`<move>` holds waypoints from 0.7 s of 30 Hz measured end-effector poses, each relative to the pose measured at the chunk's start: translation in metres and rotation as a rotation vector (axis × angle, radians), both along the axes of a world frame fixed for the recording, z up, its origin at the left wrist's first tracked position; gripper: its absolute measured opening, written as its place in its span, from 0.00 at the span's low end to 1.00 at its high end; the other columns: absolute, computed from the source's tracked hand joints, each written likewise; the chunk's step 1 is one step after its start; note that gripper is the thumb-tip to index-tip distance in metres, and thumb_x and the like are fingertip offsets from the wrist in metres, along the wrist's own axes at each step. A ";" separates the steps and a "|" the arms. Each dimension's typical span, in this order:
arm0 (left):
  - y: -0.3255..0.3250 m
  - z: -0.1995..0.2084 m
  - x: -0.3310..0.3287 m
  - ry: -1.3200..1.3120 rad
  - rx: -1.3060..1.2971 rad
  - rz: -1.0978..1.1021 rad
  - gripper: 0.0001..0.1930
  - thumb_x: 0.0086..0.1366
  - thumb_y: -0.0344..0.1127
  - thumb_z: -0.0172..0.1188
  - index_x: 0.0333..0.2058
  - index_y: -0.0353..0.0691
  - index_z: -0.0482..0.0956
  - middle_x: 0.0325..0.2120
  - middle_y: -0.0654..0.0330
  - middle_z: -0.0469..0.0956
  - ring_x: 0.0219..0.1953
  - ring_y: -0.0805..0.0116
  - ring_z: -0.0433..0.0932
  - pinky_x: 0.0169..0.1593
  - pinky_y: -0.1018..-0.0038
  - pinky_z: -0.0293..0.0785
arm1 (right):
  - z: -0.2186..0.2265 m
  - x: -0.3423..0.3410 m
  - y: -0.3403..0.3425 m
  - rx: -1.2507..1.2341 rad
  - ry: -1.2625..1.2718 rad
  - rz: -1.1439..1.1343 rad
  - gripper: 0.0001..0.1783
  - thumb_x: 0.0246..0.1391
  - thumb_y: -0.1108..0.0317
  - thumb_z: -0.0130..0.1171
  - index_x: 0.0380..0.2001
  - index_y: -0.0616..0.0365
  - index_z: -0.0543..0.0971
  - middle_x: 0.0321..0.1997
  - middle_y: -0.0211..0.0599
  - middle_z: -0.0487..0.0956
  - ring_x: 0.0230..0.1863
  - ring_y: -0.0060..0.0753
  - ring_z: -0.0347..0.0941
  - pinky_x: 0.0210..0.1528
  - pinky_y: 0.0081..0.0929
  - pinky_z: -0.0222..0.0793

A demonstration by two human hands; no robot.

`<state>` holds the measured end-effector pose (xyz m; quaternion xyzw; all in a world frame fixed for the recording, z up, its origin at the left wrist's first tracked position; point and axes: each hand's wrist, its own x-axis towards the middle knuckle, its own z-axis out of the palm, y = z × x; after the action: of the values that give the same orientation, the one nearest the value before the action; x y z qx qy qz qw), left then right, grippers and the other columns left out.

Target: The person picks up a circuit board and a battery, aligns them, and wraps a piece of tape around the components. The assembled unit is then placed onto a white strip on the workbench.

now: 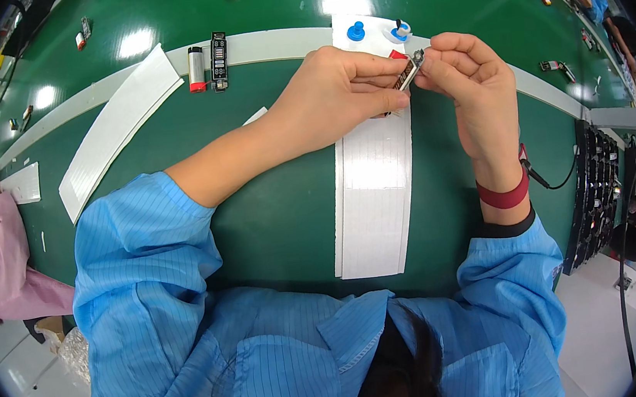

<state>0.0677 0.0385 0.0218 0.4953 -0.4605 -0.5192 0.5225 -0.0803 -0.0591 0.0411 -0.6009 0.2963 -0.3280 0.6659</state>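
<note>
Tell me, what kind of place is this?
It looks like an electronics workshop. The left hand pinches a slim, dark-and-silver part, a silver-and-red cylinder lies beside a slim black circuit board, and a red wristband has a thin black cord.

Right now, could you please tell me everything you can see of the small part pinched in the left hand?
The small part is narrow, with a dark patterned face and a pale, metal-looking edge. It slants up to the right over the white strip, pinched by fingers of the left hand, with fingertips of the right hand at its upper end. Fingers hide some of it.
</note>
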 end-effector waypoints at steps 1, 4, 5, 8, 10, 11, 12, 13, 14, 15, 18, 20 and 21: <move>0.000 0.000 -0.001 -0.032 -0.008 0.021 0.18 0.55 0.24 0.57 0.46 0.30 0.71 0.35 0.53 0.77 0.36 0.72 0.77 0.40 0.80 0.75 | -0.001 0.000 0.000 0.002 0.001 0.002 0.11 0.44 0.79 0.58 0.34 0.68 0.73 0.29 0.41 0.78 0.28 0.27 0.75 0.33 0.18 0.72; 0.000 -0.002 -0.001 -0.056 -0.006 0.037 0.19 0.55 0.24 0.58 0.46 0.30 0.70 0.35 0.54 0.78 0.36 0.72 0.77 0.41 0.80 0.75 | -0.001 0.000 -0.001 0.014 -0.014 0.006 0.11 0.44 0.80 0.57 0.34 0.69 0.72 0.29 0.41 0.78 0.28 0.27 0.76 0.33 0.18 0.73; 0.000 -0.003 -0.001 -0.047 0.005 0.032 0.19 0.55 0.25 0.58 0.46 0.30 0.70 0.34 0.54 0.78 0.36 0.73 0.77 0.41 0.80 0.75 | -0.003 0.000 0.000 0.010 -0.015 -0.001 0.11 0.44 0.80 0.57 0.35 0.69 0.72 0.29 0.42 0.78 0.28 0.28 0.76 0.33 0.18 0.73; 0.001 -0.003 -0.003 -0.088 0.008 0.051 0.19 0.55 0.25 0.57 0.46 0.30 0.70 0.35 0.54 0.78 0.35 0.73 0.77 0.41 0.80 0.75 | -0.004 0.001 0.003 -0.001 -0.015 -0.017 0.12 0.44 0.80 0.57 0.35 0.69 0.71 0.29 0.42 0.78 0.28 0.28 0.76 0.32 0.19 0.73; 0.002 -0.003 -0.004 -0.072 0.014 0.059 0.18 0.55 0.25 0.57 0.46 0.30 0.70 0.35 0.54 0.78 0.35 0.73 0.77 0.41 0.80 0.75 | -0.004 0.002 0.004 0.001 -0.010 -0.027 0.12 0.45 0.80 0.57 0.35 0.69 0.71 0.30 0.43 0.78 0.28 0.28 0.76 0.32 0.19 0.73; 0.002 -0.003 -0.004 -0.055 0.022 0.066 0.18 0.55 0.25 0.57 0.46 0.30 0.70 0.35 0.54 0.77 0.35 0.73 0.77 0.41 0.80 0.75 | -0.004 0.002 0.004 -0.020 -0.017 -0.035 0.12 0.45 0.80 0.57 0.35 0.69 0.71 0.30 0.43 0.78 0.28 0.28 0.76 0.32 0.19 0.73; 0.003 -0.002 -0.004 -0.054 0.024 0.067 0.18 0.55 0.25 0.57 0.46 0.30 0.70 0.35 0.54 0.77 0.35 0.73 0.77 0.41 0.80 0.75 | -0.004 0.002 0.005 -0.039 -0.021 -0.042 0.12 0.45 0.80 0.57 0.35 0.69 0.71 0.30 0.43 0.78 0.28 0.28 0.76 0.32 0.19 0.73; 0.003 -0.002 -0.004 -0.029 0.033 0.060 0.18 0.55 0.25 0.57 0.46 0.30 0.70 0.35 0.54 0.77 0.35 0.72 0.77 0.41 0.80 0.75 | -0.004 0.002 0.006 -0.036 -0.020 -0.041 0.12 0.45 0.80 0.57 0.35 0.69 0.71 0.30 0.43 0.78 0.28 0.28 0.76 0.32 0.19 0.73; 0.003 -0.002 -0.004 -0.004 0.042 0.054 0.18 0.55 0.24 0.57 0.46 0.30 0.70 0.35 0.54 0.77 0.35 0.72 0.77 0.41 0.80 0.75 | -0.005 0.002 0.006 -0.057 -0.015 -0.044 0.11 0.45 0.80 0.56 0.35 0.69 0.71 0.29 0.43 0.78 0.28 0.28 0.76 0.32 0.19 0.73; 0.003 -0.003 -0.005 0.000 0.045 0.052 0.18 0.55 0.24 0.57 0.46 0.30 0.70 0.35 0.54 0.77 0.35 0.72 0.77 0.41 0.80 0.75 | -0.005 0.002 0.006 -0.080 -0.007 -0.052 0.11 0.45 0.80 0.56 0.35 0.70 0.70 0.29 0.43 0.78 0.28 0.28 0.76 0.32 0.19 0.73; 0.004 -0.005 -0.009 -0.060 -0.023 0.070 0.18 0.55 0.24 0.57 0.46 0.30 0.70 0.35 0.53 0.77 0.36 0.71 0.77 0.41 0.80 0.75 | -0.005 0.002 0.004 -0.062 0.002 -0.043 0.11 0.45 0.80 0.56 0.34 0.69 0.71 0.29 0.43 0.77 0.28 0.28 0.76 0.32 0.19 0.73; 0.005 -0.004 -0.011 -0.208 -0.074 0.099 0.18 0.55 0.24 0.57 0.47 0.30 0.70 0.36 0.53 0.77 0.37 0.70 0.77 0.41 0.79 0.75 | -0.006 0.001 -0.002 0.054 -0.006 -0.014 0.11 0.45 0.80 0.56 0.34 0.69 0.70 0.29 0.43 0.77 0.28 0.29 0.76 0.33 0.19 0.73; 0.004 -0.004 -0.010 -0.211 -0.077 0.095 0.18 0.55 0.24 0.57 0.47 0.30 0.70 0.36 0.53 0.77 0.37 0.70 0.77 0.41 0.79 0.75 | -0.006 0.001 -0.006 0.166 -0.019 0.020 0.11 0.45 0.80 0.56 0.34 0.69 0.70 0.29 0.44 0.77 0.28 0.29 0.76 0.33 0.19 0.74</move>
<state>0.0576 0.0430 0.0182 0.5481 -0.5085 -0.4207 0.5138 -0.0795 -0.0649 0.0348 -0.5436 0.3101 -0.3014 0.7194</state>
